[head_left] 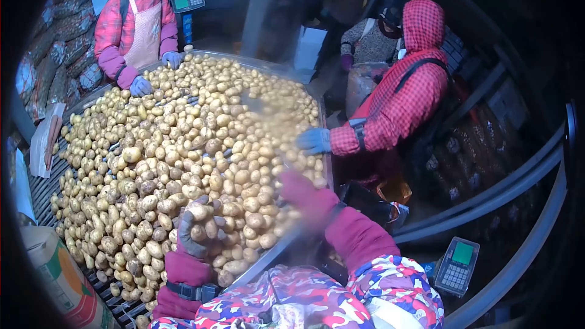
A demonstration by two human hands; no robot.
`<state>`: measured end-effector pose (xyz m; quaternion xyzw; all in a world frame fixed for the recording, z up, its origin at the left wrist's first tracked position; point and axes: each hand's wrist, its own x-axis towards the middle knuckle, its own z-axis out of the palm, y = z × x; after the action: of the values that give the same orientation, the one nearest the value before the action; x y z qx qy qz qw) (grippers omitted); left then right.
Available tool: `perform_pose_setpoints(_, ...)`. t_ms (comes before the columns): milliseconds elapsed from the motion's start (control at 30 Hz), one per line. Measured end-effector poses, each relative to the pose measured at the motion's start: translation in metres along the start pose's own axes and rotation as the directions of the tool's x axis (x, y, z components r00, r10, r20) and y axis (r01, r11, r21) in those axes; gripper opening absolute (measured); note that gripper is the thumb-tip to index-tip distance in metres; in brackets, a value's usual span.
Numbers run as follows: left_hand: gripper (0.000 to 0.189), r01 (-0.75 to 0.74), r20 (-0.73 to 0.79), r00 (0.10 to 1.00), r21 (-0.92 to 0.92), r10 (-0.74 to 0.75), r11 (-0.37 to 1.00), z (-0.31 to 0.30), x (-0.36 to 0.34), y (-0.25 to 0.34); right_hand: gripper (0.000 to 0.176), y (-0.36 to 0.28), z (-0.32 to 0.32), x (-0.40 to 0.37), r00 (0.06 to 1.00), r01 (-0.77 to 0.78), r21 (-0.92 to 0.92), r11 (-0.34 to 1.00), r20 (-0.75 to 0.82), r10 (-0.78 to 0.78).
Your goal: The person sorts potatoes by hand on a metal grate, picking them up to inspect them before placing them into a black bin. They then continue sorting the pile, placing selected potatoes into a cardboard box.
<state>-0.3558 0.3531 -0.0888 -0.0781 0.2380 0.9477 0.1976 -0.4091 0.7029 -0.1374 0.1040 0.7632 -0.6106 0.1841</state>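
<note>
A big heap of potatoes covers the slatted metal table in front of me. My left hand, in a grey glove, is at the near side of the heap with its fingers curved around a potato. My right arm, in a maroon sleeve, reaches over the table's right edge. Motion smears my right hand near the potatoes at the right, so its fingers and anything in them cannot be made out.
Across the table, a person rests gloved hands on the potatoes. At the right, a person in red checks touches the heap's edge. Another person stands behind. A keypad scale display is at the lower right, a printed sack lower left.
</note>
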Motion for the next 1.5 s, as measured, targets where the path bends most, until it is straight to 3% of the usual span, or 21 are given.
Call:
perform_pose_setpoints(33, 0.052, -0.002, 0.001, 1.000, 0.006, 0.002, 1.000, -0.003, 0.002, 0.000, 0.043, -0.017, 0.011, -0.022, 0.999, -0.025, 0.007, 1.000, -0.042, 0.025)
perform_pose_setpoints(100, 0.051, -0.025, -0.039, 0.999, 0.061, 0.027, 0.998, -0.001, 0.002, -0.001, 0.038, 0.009, 0.014, -0.008, 0.989, 0.012, -0.349, 0.937, -0.133, -0.062)
perform_pose_setpoints(167, 0.051, -0.028, -0.053, 0.998, 0.074, 0.032, 0.997, 0.004, 0.001, -0.001, 0.035, 0.080, 0.004, 0.024, 0.952, 0.129, -0.792, 0.597, -0.070, -0.299)
perform_pose_setpoints(200, 0.051, -0.024, -0.048, 0.999, 0.060, 0.026, 0.998, 0.007, 0.000, -0.001, 0.036, 0.057, 0.011, 0.001, 0.976, 0.038, -0.559, 0.828, -0.158, -0.152)
perform_pose_setpoints(233, 0.051, -0.022, -0.042, 0.999, 0.046, 0.024, 0.999, 0.007, -0.001, -0.001, 0.037, -0.004, 0.027, -0.039, 0.981, -0.066, -0.267, 0.961, -0.194, 0.014)
perform_pose_setpoints(300, 0.052, 0.002, -0.016, 1.000, 0.049, -0.001, 0.999, -0.003, -0.001, -0.004, 0.037, -0.040, 0.040, -0.060, 0.967, -0.167, -0.058, 0.984, -0.204, 0.152)
perform_pose_setpoints(367, 0.051, 0.055, 0.023, 0.998, -0.025, -0.055, 0.998, 0.005, -0.001, -0.001, 0.036, -0.047, 0.045, -0.062, 0.962, -0.164, -0.288, 0.943, -0.256, 0.090)
perform_pose_setpoints(400, 0.048, 0.086, -0.031, 0.996, -0.020, -0.087, 0.996, 0.017, -0.005, 0.000, 0.035, -0.046, 0.047, -0.062, 0.958, -0.173, -0.288, 0.942, -0.273, 0.092)
perform_pose_setpoints(467, 0.044, 0.106, 0.019, 0.994, 0.005, -0.106, 0.994, 0.023, -0.007, 0.001, 0.032, -0.034, 0.048, -0.054, 0.948, -0.191, -0.290, 0.938, -0.301, 0.100)
perform_pose_setpoints(567, 0.038, 0.120, 0.038, 0.992, 0.070, -0.123, 0.990, 0.025, -0.008, 0.001, 0.029, 0.030, 0.041, -0.029, 0.916, -0.018, -0.726, 0.688, -0.288, -0.280)
perform_pose_setpoints(633, 0.036, 0.142, 0.037, 0.989, 0.075, -0.145, 0.987, 0.016, -0.002, -0.002, 0.028, 0.019, 0.049, -0.042, 0.906, -0.009, -0.417, 0.909, -0.388, -0.169)
perform_pose_setpoints(700, 0.033, 0.146, 0.008, 0.989, -0.018, -0.146, 0.989, 0.024, -0.009, -0.001, 0.026, 0.014, 0.055, -0.048, 0.888, -0.018, -0.319, 0.948, -0.441, -0.131)
perform_pose_setpoints(800, 0.028, 0.191, 0.039, 0.981, -0.047, -0.189, 0.981, 0.015, -0.002, 0.000, 0.024, 0.010, 0.052, -0.042, 0.867, -0.088, -0.607, 0.790, -0.437, -0.240)
perform_pose_setpoints(867, 0.024, 0.187, -0.009, 0.982, -0.021, -0.187, 0.982, 0.013, -0.001, -0.002, 0.022, 0.011, 0.048, -0.040, 0.873, -0.166, -0.798, 0.580, -0.392, -0.290)
perform_pose_setpoints(967, 0.020, 0.197, 0.008, 0.980, -0.028, -0.197, 0.980, 0.020, -0.001, -0.001, 0.024, 0.031, 0.045, -0.033, 0.849, -0.084, -0.493, 0.866, -0.491, -0.197)
perform_pose_setpoints(1067, 0.018, 0.206, 0.025, 0.978, -0.017, -0.206, 0.978, 0.024, -0.004, 0.001, 0.025, 0.051, 0.041, -0.016, 0.812, -0.138, -0.706, 0.694, -0.482, -0.330)
perform_pose_setpoints(1167, 0.021, 0.226, 0.026, 0.974, 0.021, -0.226, 0.974, 0.023, 0.000, 0.002, 0.027, 0.053, 0.036, -0.013, 0.837, -0.081, -0.759, 0.646, -0.404, -0.369)
perform_pose_setpoints(1233, 0.024, 0.236, 0.004, 0.972, 0.030, -0.236, 0.971, 0.020, 0.000, 0.003, 0.028, 0.085, 0.030, 0.008, 0.824, 0.041, -0.571, 0.820, -0.445, -0.351)
perform_pose_setpoints(1333, 0.031, 0.240, -0.059, 0.969, 0.009, -0.239, 0.971, 0.028, -0.004, 0.003, 0.031, 0.089, 0.031, 0.006, 0.756, 0.044, -0.680, 0.732, -0.457, -0.470)
perform_pose_setpoints(1400, 0.031, 0.240, -0.037, 0.970, -0.017, -0.240, 0.971, 0.028, -0.005, 0.002, 0.033, 0.089, 0.031, 0.007, 0.755, 0.041, -0.672, 0.739, -0.464, -0.463)
perform_pose_setpoints(1500, 0.033, 0.229, -0.022, 0.973, -0.005, -0.229, 0.973, 0.032, -0.008, 0.001, 0.035, 0.088, 0.029, 0.011, 0.820, 0.085, -0.413, 0.907, -0.488, -0.300)
